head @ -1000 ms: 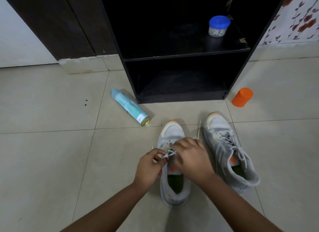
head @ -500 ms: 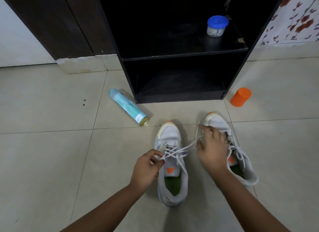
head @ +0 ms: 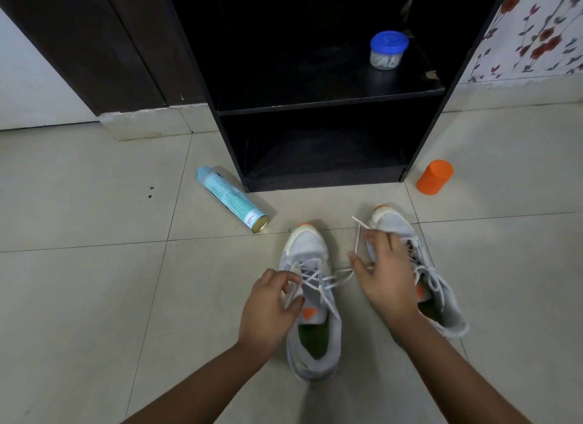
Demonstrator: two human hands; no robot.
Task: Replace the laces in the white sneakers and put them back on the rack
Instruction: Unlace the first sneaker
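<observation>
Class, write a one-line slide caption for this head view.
Left hand and right hand hold the lace of one sneaker, facing the rack.

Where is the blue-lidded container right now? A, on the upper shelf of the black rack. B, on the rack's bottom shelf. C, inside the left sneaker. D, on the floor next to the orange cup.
A: the blue-lidded container stands on the upper shelf of the black rack, toward its right side.

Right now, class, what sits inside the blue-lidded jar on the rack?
Through the clear jar, something pale and crumpled shows; its blue lid hides the rest from above.
</observation>
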